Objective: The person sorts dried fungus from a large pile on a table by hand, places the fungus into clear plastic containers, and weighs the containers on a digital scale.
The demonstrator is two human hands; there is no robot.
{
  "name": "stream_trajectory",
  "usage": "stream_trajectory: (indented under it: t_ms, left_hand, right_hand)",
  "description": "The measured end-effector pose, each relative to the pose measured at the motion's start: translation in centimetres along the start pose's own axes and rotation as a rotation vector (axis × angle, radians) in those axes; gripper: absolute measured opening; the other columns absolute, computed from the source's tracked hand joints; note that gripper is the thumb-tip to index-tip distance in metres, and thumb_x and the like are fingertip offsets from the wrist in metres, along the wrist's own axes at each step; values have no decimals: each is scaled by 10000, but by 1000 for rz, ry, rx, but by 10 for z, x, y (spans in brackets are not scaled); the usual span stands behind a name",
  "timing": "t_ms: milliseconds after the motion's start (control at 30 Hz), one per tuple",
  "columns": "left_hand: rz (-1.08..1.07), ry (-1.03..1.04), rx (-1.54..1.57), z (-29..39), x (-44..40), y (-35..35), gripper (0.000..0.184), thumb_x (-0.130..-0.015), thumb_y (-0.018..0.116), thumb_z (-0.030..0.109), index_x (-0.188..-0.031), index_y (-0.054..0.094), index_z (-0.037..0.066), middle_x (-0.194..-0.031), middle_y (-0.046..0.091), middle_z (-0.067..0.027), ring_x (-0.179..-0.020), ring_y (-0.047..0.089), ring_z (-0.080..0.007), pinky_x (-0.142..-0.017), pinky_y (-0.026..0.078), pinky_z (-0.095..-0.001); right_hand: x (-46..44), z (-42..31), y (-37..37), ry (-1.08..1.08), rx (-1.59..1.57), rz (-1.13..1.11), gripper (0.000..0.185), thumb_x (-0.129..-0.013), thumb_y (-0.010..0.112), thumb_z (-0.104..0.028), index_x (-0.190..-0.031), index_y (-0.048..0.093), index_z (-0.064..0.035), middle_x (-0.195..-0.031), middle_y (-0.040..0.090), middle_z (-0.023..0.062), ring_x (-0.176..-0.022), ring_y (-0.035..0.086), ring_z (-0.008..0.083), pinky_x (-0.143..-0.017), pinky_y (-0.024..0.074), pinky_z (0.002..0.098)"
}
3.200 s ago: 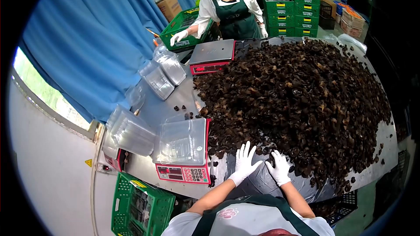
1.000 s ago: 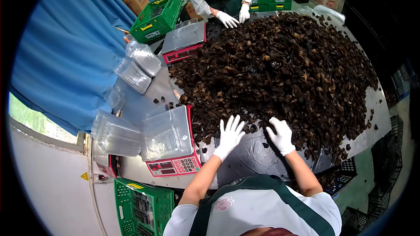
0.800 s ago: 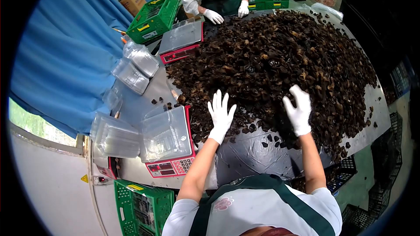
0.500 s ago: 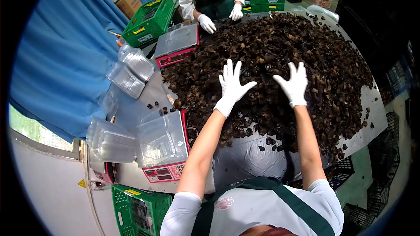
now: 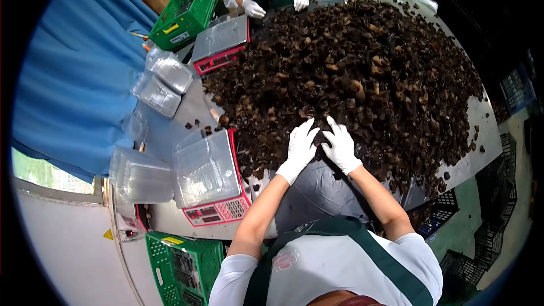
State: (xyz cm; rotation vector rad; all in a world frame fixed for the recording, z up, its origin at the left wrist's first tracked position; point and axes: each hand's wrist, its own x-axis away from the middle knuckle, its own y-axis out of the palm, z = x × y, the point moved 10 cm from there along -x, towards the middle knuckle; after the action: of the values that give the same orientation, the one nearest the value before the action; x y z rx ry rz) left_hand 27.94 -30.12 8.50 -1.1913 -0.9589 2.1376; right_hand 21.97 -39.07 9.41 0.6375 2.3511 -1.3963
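A wide heap of dark brown wood ear mushrooms (image 5: 362, 73) covers most of the metal table. At its near edge, my left hand (image 5: 299, 152), in a white glove, rests with fingers apart and tips against the mushrooms. My right hand (image 5: 342, 148), gloved likewise, lies close beside it, fingers also apart and touching the heap. A few dark pieces show in the narrow gap between the two hands. Neither hand visibly grips anything. To the left of my arms stands a red scale (image 5: 218, 211) with a clear plastic tray (image 5: 204, 175) on its plate.
Across the table a co-worker's gloved hands (image 5: 253, 9) are beside a second scale (image 5: 221, 39). Stacked clear trays (image 5: 144, 175) and more plastic boxes (image 5: 164, 82) line the left side. Green crates (image 5: 184, 17) stand behind and below; black crates (image 5: 493, 221) sit at right.
Both my hands have come back toward my body and closer together, from the middle of the heap to its near edge. The view has tilted down slightly.
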Motion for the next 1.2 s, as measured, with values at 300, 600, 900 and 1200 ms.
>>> stream_trajectory:
  t_ms: [300,600,900,1200]
  left_hand:
    - [-297,-199,-16,43,131,-11,638,-662,680,116,-1278,514,127,-1396,429,-122,-1283,398,-296,-1035,320,-458]
    - [-3,-347,106,18,133,-67,583,-746,670,114,-1303,500,107,-1418,417,-147,-1299,394,-322,-1065,297,-451]
    - [-153,-476,-112,-28,73,-30,806,-732,712,445,-1404,387,141,-1544,138,-169,-1405,163,-372,-1094,146,-600]
    - [-165,-552,-123,6,162,-36,650,-754,696,318,-1325,461,115,-1473,325,-131,-1375,245,-349,-1091,182,-568]
  right_hand:
    - [115,-52,14,-32,-243,-366,342,-650,653,-35,-991,632,-56,-1309,492,170,-1081,519,336,-882,471,395]
    - [75,-26,-50,50,-221,-238,242,-759,680,-129,-994,637,-89,-1112,633,104,-970,591,298,-839,496,389]
    - [-15,48,-54,189,410,48,579,-727,735,-411,-1192,579,-103,-1405,396,208,-1271,381,381,-991,346,542]
    - [91,-36,-2,42,119,-300,389,-739,719,-268,-1071,610,-97,-1416,377,200,-1328,320,356,-1003,313,576]
